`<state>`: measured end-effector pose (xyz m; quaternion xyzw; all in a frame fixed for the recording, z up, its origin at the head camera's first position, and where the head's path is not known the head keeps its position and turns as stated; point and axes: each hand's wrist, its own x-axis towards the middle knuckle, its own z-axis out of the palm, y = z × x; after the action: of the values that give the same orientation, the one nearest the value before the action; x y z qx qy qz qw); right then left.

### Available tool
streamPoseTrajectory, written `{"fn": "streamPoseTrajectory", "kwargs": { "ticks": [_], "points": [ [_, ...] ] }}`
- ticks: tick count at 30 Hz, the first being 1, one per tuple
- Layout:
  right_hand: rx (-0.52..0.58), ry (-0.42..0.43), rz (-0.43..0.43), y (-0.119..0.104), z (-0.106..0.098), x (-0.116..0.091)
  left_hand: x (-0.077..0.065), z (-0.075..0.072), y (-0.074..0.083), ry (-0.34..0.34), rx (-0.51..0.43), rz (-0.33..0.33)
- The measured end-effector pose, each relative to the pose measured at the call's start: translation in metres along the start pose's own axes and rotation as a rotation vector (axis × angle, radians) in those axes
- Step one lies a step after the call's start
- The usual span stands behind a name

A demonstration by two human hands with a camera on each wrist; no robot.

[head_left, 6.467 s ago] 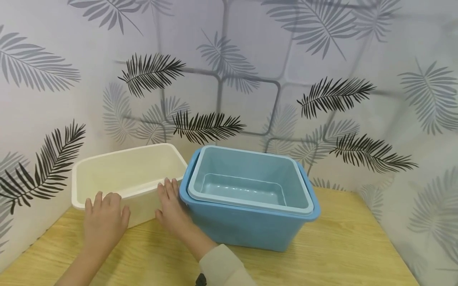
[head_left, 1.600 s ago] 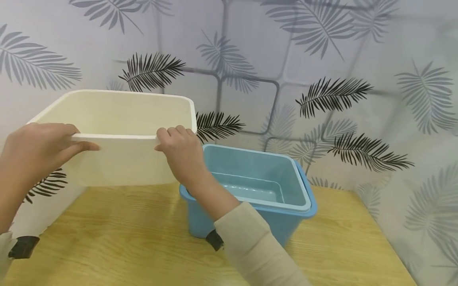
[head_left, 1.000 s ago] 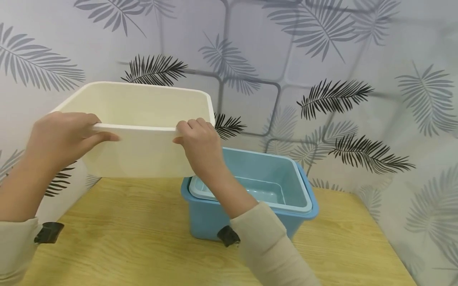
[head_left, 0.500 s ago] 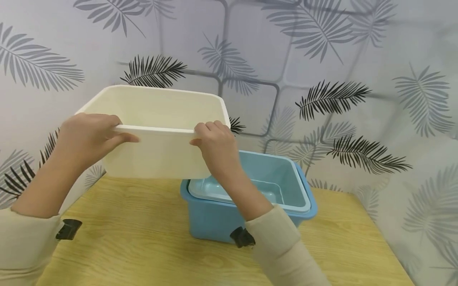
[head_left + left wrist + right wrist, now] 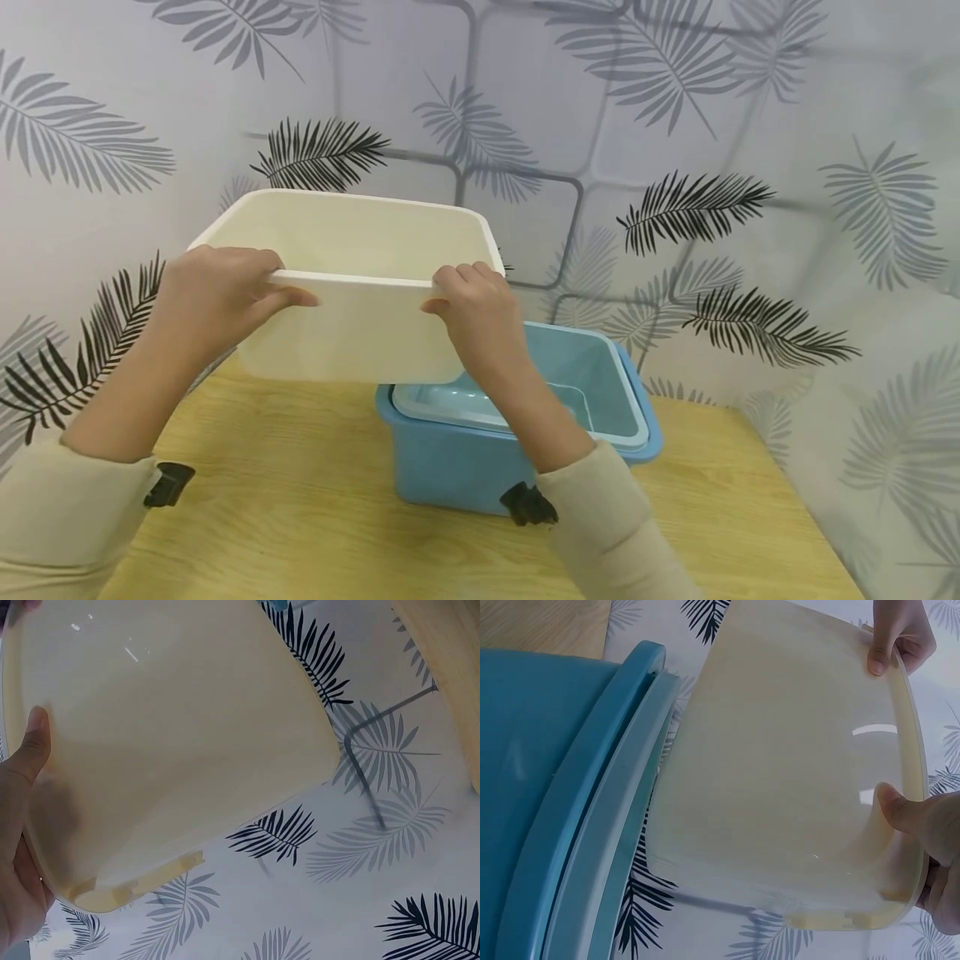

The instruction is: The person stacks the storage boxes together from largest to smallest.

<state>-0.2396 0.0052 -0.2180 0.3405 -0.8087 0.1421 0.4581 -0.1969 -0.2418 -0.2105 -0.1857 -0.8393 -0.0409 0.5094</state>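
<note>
A cream plastic storage bin [image 5: 360,337] hangs in the air above the table, its opening up and toward the back wall. My left hand [image 5: 221,292] grips its near rim toward the left, thumb on the outer wall and fingers over the edge. Near the right corner of that rim, my right hand [image 5: 483,312] holds it the same way. Below and to the right stands a darker blue bin [image 5: 442,467] with a light blue bin [image 5: 577,358] nested inside. The cream bin's lower right corner overlaps their left end in the head view; the right wrist view shows a gap.
The wooden table [image 5: 300,492] runs under everything. Close behind rises a wall [image 5: 540,125] with a grey and black leaf print, which also closes in both sides. Black straps [image 5: 528,504] sit at my sleeve cuffs.
First the cream bin stood on the table at the left with my hands at its rim. It has been lifted, then carried rightward and lately slightly down. The blue bins have stayed put.
</note>
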Motion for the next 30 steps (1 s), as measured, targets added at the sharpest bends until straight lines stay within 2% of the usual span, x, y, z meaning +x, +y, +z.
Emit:
{"fn": "streamPoseTrajectory", "kwargs": {
  "ticks": [3, 8, 18, 30],
  "points": [
    [0.004, 0.01, -0.007, 0.004, -0.002, -0.001, 0.002, 0.002, 0.004, 0.002, -0.013, -0.006],
    [0.002, 0.017, -0.007, 0.01, -0.006, -0.005, 0.005, 0.007, 0.011, 0.024, 0.003, 0.024],
    [-0.015, 0.028, 0.016, 0.023, -0.015, -0.012, 0.01, 0.018, 0.022, 0.019, -0.018, -0.003],
    [-0.007, 0.025, 0.031, 0.038, -0.022, -0.02, 0.017, 0.03, 0.036, 0.025, -0.053, 0.03]
  ]
}}
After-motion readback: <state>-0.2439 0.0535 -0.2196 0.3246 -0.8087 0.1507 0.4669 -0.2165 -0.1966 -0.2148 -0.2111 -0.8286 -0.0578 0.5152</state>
